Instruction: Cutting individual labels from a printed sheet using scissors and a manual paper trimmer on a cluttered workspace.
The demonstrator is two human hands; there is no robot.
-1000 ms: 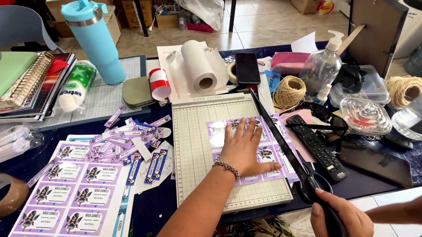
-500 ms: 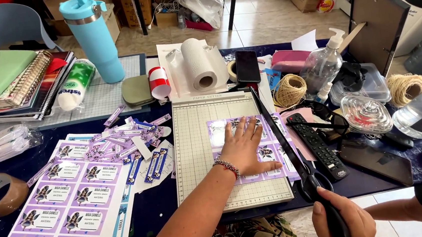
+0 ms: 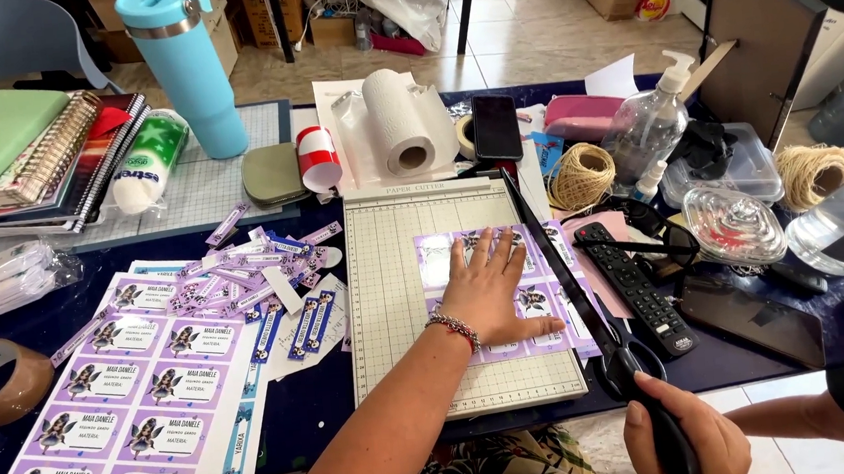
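While the cutter arm stands raised, little differs from the frame a second ago — both hands keep their places.

Left hand: the left hand (image 3: pixel 489 287) lies flat, fingers spread, still pressing the purple label sheet (image 3: pixel 537 298) onto the paper cutter (image 3: pixel 407 298); nothing is gripped.
Right hand: the right hand (image 3: pixel 684 437) stays clenched round the black handle of the cutter arm (image 3: pixel 565 266), low at the near edge of the table.
Label sheet: on the cutter's grid, right half, its edge under the blade line — unchanged.
Nearby: a remote control (image 3: pixel 635 285) just right of the blade; cut label strips (image 3: pixel 244 276) and a full label sheet (image 3: pixel 114 402) lie to the left.
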